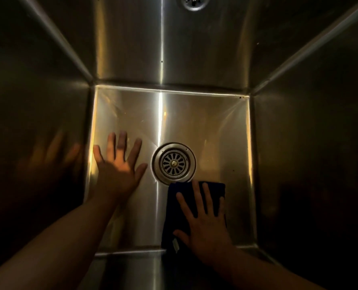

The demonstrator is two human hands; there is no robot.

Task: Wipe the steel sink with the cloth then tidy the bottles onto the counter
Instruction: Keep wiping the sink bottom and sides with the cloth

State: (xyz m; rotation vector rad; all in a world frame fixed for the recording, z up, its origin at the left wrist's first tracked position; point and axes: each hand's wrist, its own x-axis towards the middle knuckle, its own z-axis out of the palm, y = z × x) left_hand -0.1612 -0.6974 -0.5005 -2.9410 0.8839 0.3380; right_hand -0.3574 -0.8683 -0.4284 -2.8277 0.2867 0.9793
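Deep steel sink (pixel 194 114) seen from above, both hands down on its floor

Right hand (pixel 207 225) lies flat, fingers spread, pressing the dark cloth (pixel 171 214) to the floor on the near-right side of the drain (pixel 173 163), the cloth's far edge at the drain's rim; its long axis runs from the near wall away towards the drain. Left hand (pixel 119 170) grasps nothing, fingers spread flat on bare steel just left of the drain. Most bare floor lies beyond and left of the cloth, so the wipe probably heads there; no bottles in view
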